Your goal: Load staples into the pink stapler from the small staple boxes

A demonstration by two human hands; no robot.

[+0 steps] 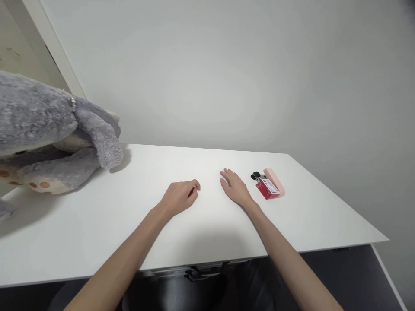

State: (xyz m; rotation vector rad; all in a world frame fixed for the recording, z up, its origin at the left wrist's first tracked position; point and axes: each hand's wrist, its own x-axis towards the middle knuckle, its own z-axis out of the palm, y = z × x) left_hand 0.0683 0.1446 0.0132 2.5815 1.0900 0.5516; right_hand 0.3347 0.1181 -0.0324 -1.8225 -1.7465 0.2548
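Observation:
My left hand [180, 196] rests on the white table [207, 242] with its fingers curled in. A small gap shows between thumb and forefinger, and I see nothing held there. Flat on the tabletop to its right lies my right hand [236, 186], palm down, fingers stretched out and thumb apart. Nearest to that hand, a little to its right, is a small red and white box [268, 189]. Beside the box, on its far left, sits a small black object with a metal part [256, 176], perhaps keys. A pink elongated case [275, 181] lies against the box's right side.
A large grey plush toy [81, 129] sits on the left part of the table, with a beaded band [73, 103] around it. Behind the table stands a plain pale wall [207, 77]. The table's front edge runs under my forearms, with a dark space below.

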